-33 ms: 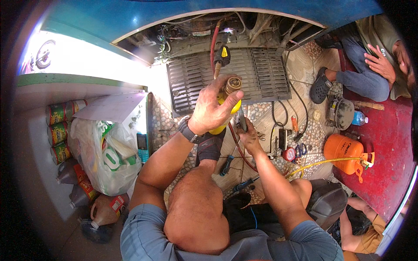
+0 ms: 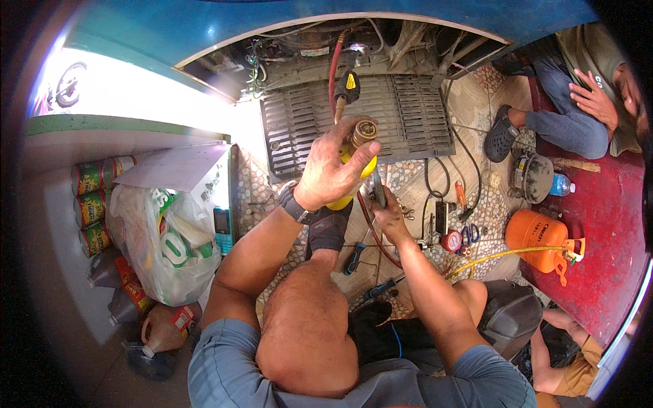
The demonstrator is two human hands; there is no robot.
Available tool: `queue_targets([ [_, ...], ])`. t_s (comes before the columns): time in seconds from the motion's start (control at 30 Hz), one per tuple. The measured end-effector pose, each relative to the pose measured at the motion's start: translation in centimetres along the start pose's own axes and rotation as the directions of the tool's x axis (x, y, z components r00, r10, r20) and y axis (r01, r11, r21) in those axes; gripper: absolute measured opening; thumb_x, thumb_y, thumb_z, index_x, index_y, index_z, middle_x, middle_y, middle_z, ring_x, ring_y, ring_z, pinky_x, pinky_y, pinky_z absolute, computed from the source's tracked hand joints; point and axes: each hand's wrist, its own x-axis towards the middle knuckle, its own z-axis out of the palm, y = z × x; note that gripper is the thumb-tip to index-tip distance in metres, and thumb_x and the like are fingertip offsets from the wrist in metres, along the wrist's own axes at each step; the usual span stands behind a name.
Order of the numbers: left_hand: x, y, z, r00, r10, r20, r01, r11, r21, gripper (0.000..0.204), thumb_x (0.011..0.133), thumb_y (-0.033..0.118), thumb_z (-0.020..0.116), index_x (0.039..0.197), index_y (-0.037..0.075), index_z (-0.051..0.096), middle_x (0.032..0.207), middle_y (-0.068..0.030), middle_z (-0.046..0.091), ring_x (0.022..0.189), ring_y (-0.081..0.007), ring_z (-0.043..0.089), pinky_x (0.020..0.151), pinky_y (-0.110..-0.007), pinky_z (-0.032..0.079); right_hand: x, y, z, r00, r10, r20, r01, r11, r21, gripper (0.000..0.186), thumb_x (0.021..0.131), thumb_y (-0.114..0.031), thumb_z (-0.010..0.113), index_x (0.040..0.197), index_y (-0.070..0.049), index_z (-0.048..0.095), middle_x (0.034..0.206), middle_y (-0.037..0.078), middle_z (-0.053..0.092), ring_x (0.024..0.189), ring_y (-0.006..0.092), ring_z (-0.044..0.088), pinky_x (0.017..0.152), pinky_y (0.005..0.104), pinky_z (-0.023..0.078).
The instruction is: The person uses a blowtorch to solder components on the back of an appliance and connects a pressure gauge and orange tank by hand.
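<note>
My left hand (image 2: 337,166) is wrapped round a yellow gas cylinder (image 2: 367,167) with a brass fitting (image 2: 365,130) on top. Just beyond it, a black torch handle (image 2: 348,88) with a yellow label and a red hose stands against the dark slatted grille (image 2: 299,122). My right hand (image 2: 389,216) is closed on a dark-handled metal tool (image 2: 378,190) right beside the cylinder. The tool's kind cannot be made out, since its far end runs behind the cylinder. Below, a screwdriver (image 2: 354,258) lies on the floor near my foot.
An open blue machine housing (image 2: 136,27) spans the far side. At right are a red gauge (image 2: 451,241), an orange refrigerant cylinder (image 2: 537,238) with a yellow hose, a round dark pot (image 2: 534,177) and a seated person (image 2: 571,102). A plastic bag (image 2: 163,245) and jugs (image 2: 166,326) stand left.
</note>
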Motion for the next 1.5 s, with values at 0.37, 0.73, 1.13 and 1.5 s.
queue_targets([
  [0.37,-0.5,0.0,-0.7,0.997,-0.073,0.028,0.073,0.997,0.012,0.051,0.095,0.041,0.071,0.123,0.000,0.062,0.104,-0.0163,0.071,0.098,-0.0263,0.069,0.087,-0.037,0.053,-0.5,-1.9,0.3,1.000,0.014,0.006,-0.013,0.995,-0.097,0.050,0.092,-0.020,0.068,0.137,-0.004,0.054,0.127,0.024,0.058,0.120,0.0401,0.055,0.105,0.0444,0.044],
  [0.73,-0.3,0.0,-0.3,1.000,-0.017,-0.012,0.017,1.000,0.014,0.049,0.093,0.041,0.073,0.117,0.000,0.061,0.099,-0.0192,0.071,0.092,-0.0346,0.071,0.081,-0.040,0.054,0.9,-1.8,0.1,1.000,-0.003,0.027,0.003,1.000,0.002,0.050,0.089,-0.008,0.060,0.139,-0.004,0.052,0.124,0.016,0.055,0.114,0.0299,0.053,0.101,0.0379,0.044],
  [1.13,-0.3,0.0,-0.5,0.998,-0.064,0.020,0.066,0.994,-0.085,0.044,0.095,0.033,0.069,0.119,-0.002,0.061,0.101,-0.0219,0.070,0.094,-0.0356,0.070,0.084,-0.040,0.052,1.5,-0.9,0.4,0.997,0.067,0.036,-0.068,0.996,0.049,0.059,0.093,-0.004,0.059,0.150,-0.003,0.043,0.118,0.003,0.059,0.101,0.0128,0.054,0.092,0.0273,0.046],
  [1.5,-0.5,-1.0,-0.9,0.997,-0.047,0.065,0.045,0.998,0.039,0.055,0.099,0.044,0.067,0.126,-0.003,0.058,0.102,-0.0118,0.070,0.094,-0.0179,0.066,0.086,-0.033,0.052,1.8,-0.7,0.7,0.997,0.081,0.018,-0.081,0.997,-0.009,0.067,0.094,-0.005,0.060,0.155,0.001,0.034,0.134,0.010,0.057,0.114,0.0179,0.055,0.100,0.0307,0.044],
])
